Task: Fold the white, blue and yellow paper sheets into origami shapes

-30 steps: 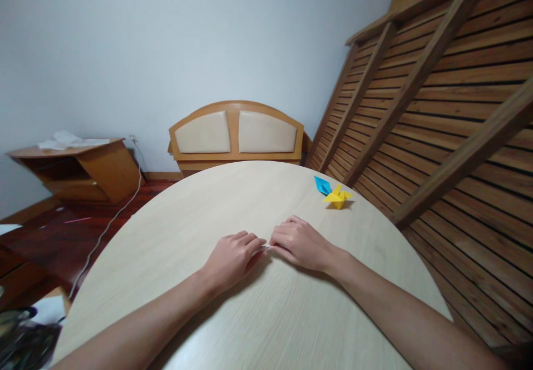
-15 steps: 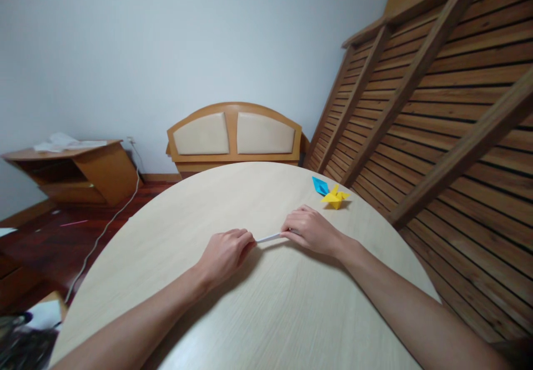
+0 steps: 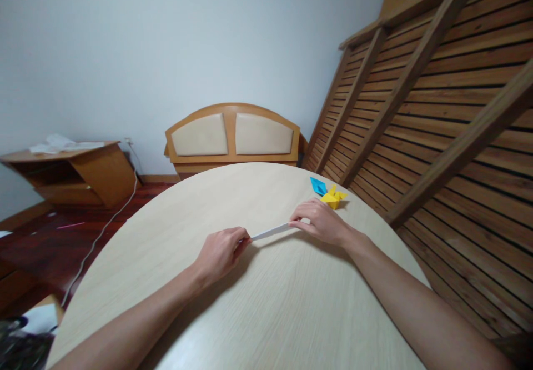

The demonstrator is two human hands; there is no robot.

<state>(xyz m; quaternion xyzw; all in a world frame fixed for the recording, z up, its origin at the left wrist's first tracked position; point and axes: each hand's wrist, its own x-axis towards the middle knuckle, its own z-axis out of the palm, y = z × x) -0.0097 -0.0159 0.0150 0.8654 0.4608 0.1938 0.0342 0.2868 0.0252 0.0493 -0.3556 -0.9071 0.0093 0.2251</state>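
Note:
A thin white folded paper strip [image 3: 270, 231] lies stretched on the round pale wooden table [image 3: 258, 314]. My left hand [image 3: 219, 253] pinches its near left end. At the far right end, my right hand [image 3: 320, 220] pinches the strip. Just beyond my right hand sit a yellow origami figure [image 3: 334, 197] and a blue origami piece [image 3: 318, 185], touching each other near the table's far right edge.
A wooden headboard with two cream panels [image 3: 233, 136] stands behind the table. A slatted wooden frame [image 3: 437, 109] leans along the right. At left is a low wooden cabinet [image 3: 70, 173] with papers on top, and a white cable [image 3: 104, 231] runs over the dark floor.
My hands have moved apart: the right slid away to the far right along the strip, the left stayed near. More of the white strip now shows between them.

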